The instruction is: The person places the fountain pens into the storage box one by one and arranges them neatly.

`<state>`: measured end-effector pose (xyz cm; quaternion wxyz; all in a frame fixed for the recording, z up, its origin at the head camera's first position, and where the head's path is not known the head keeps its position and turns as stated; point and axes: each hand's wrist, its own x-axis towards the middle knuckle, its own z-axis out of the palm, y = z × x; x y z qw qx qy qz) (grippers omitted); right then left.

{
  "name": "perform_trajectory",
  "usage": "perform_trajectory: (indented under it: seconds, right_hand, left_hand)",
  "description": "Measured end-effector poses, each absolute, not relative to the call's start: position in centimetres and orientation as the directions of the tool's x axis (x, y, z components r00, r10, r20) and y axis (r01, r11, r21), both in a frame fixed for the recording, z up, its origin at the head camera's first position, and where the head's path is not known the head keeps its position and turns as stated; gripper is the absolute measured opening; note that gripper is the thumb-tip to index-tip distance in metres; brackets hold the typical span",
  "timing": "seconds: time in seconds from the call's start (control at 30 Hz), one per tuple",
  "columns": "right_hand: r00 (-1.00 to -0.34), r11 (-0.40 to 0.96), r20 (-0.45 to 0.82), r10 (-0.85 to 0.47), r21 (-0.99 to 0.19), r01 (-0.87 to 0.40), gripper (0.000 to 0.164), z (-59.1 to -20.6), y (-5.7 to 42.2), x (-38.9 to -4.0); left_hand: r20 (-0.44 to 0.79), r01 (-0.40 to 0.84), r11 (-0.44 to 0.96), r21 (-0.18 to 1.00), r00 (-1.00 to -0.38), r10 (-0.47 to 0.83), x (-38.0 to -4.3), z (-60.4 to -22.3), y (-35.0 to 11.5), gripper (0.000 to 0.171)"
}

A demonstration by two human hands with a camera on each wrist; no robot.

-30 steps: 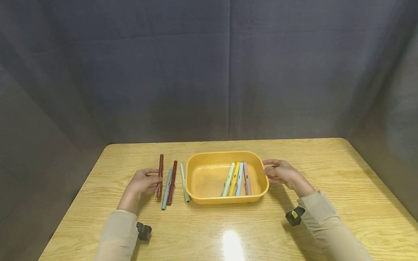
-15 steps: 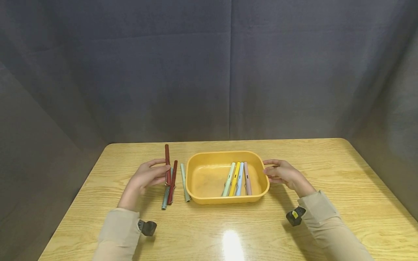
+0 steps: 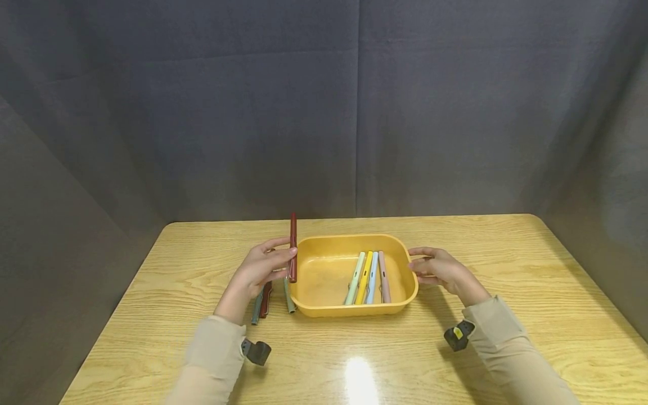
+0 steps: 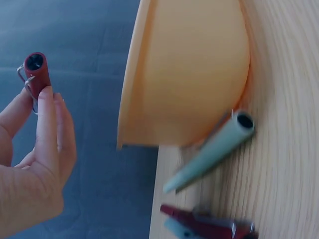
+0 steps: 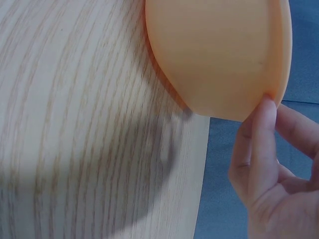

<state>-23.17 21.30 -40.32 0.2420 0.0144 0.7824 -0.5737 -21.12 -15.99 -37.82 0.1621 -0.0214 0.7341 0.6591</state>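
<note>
My left hand point(image 3: 260, 265) pinches a dark red pen point(image 3: 293, 247) between thumb and fingers. It is raised over the left rim of a yellow plastic tray point(image 3: 329, 310). The left wrist view shows the pen's point(image 4: 42, 79) open-looking end and wire clip. My right hand point(image 3: 441, 271) grips the tray's right rim, fingers point(image 5: 264, 144) against the outer wall. In the tray lie a pale green pen point(image 3: 354, 278), a yellow pen point(image 3: 363, 278), a light blue pen point(image 3: 372, 278) and a pinkish pen point(image 3: 385, 278), side by side.
A sage green pen point(image 3: 289, 298) lies against the tray's left side. Left of it, partly hidden by my left hand, are a second dark red pen point(image 3: 265, 304) and a blue-grey pen point(image 3: 256, 312). Everything stands on a wooden table point(image 3: 314, 354) before a dark curtain point(image 3: 253, 124).
My left hand has lifted the dark red pen off the table area at left and carried it rightward to the tray's left rim. The right hand and tray have stayed put.
</note>
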Motion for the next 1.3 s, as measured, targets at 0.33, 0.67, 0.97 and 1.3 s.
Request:
perform_trajectory:
  seconds: [0.33,0.67,0.97,1.3]
  right_hand:
    - [-0.883,0.339,-0.392,-0.258,-0.893,0.297,0.057,-40.4,21.2,-23.4]
    - [-0.881,0.342,-0.395,-0.259,-0.891,0.299,0.058,-40.2,21.4,-23.5]
    - [-0.881,0.344,-0.398,-0.255,-0.889,0.302,0.057,-40.3,21.4,-23.4]
    - [-0.882,0.354,-0.4,-0.25,-0.885,0.301,0.057,-40.2,21.5,-23.4]
  left_hand:
    - [-0.287,-0.281,0.062,0.958,-0.933,0.215,-21.7,-38.8,-12.6,0.054]
    - [-0.293,-0.283,0.082,0.956,-0.937,0.192,-22.0,-39.5,-9.7,0.052]
    - [-0.324,-0.307,0.118,0.944,-0.927,0.186,-22.1,-40.8,-8.0,0.05]
    - [-0.346,-0.311,0.189,0.931,-0.918,0.194,-22.0,-41.3,-7.0,0.049]
